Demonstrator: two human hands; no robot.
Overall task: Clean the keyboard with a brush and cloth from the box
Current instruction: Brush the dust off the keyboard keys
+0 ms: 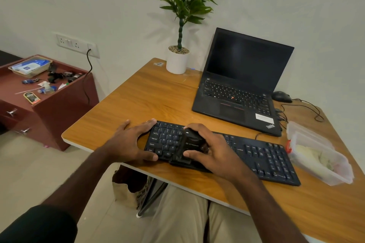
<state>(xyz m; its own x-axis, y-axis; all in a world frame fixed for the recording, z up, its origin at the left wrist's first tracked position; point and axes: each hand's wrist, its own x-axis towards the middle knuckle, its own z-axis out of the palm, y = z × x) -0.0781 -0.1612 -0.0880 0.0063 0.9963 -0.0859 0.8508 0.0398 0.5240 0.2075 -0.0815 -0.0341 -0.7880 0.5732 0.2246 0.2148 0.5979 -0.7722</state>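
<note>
A black keyboard (262,156) lies slanted across the near part of the wooden table (150,92). My left hand (131,142) clasps the keyboard's left end, thumb at the front edge and fingers over the back edge. My right hand (213,150) is closed around a black brush (192,144) that rests on the keys left of the middle. A clear plastic box (316,152) stands open at the keyboard's right end, with a pale cloth (314,157) inside.
An open black laptop (241,85) sits behind the keyboard, a mouse (281,96) and cables to its right. A potted plant (177,59) stands at the table's back edge. A red-brown drawer cabinet (49,102) with small clutter stands to the left.
</note>
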